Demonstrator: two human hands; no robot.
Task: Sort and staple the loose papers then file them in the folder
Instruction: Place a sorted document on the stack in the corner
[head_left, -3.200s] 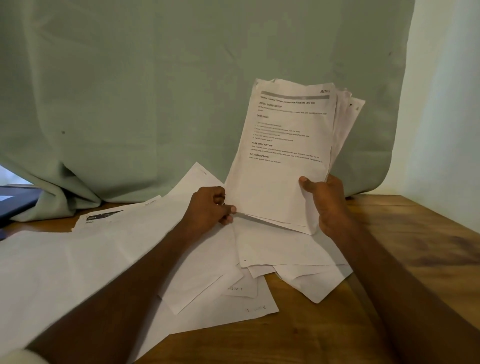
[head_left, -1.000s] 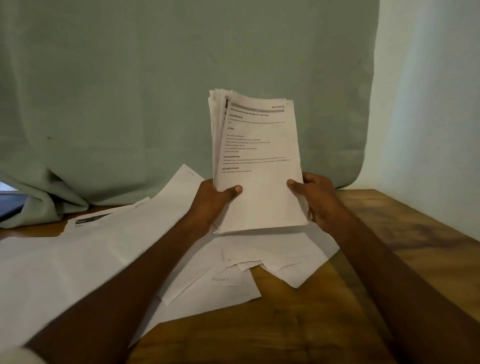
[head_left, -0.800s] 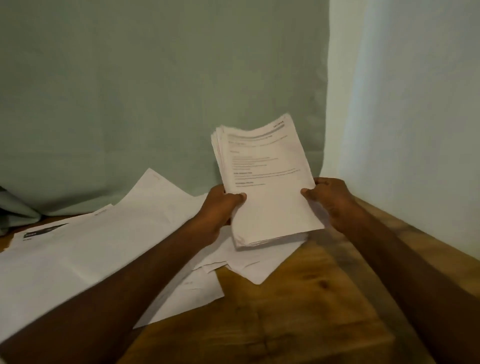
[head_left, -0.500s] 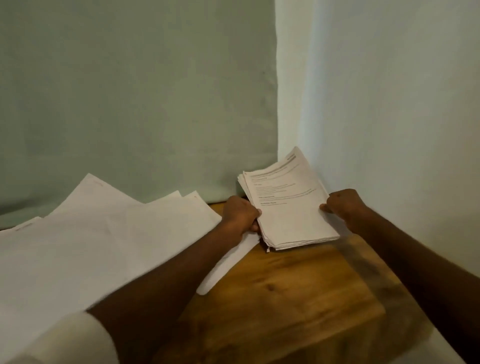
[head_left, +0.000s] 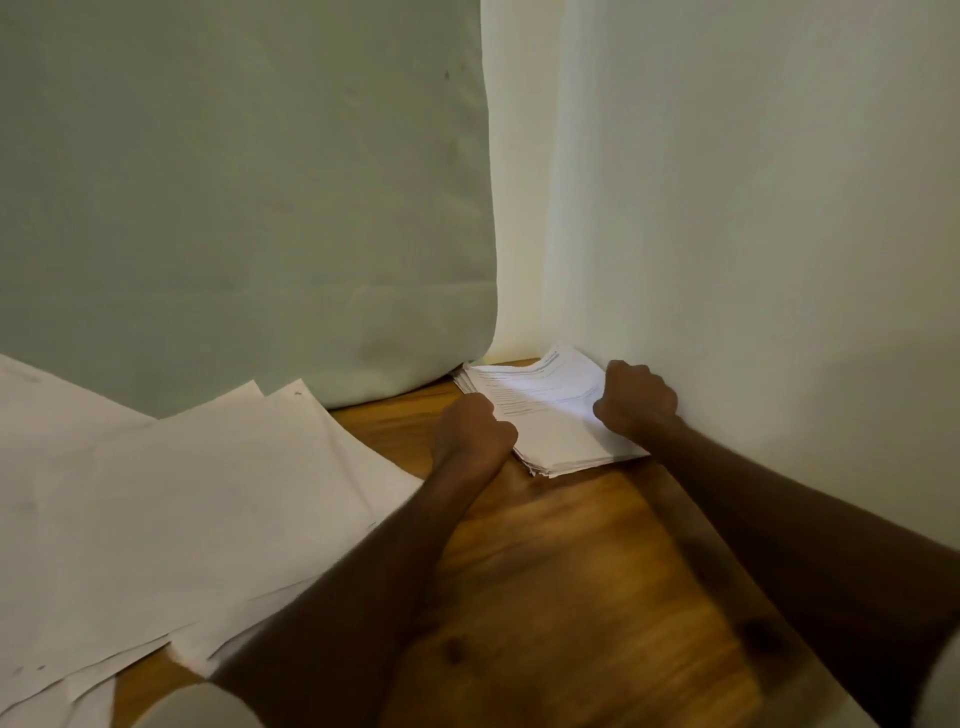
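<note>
A squared stack of printed papers (head_left: 550, 415) lies flat on the wooden table (head_left: 571, 571), pushed into the far right corner against the wall. My left hand (head_left: 475, 431) grips the stack's left edge with curled fingers. My right hand (head_left: 636, 397) grips its right edge, knuckles up. Loose white sheets (head_left: 171, 509) lie spread over the left side of the table. No stapler or folder is in view.
A pale green cloth (head_left: 234, 208) hangs behind the table, its hem resting on the wood. A white wall (head_left: 753, 208) runs along the table's right side. Bare wood shows between my forearms.
Both hands have carried the stack from upright in front of me to the right and down onto the table corner. The view has swung right with them.
</note>
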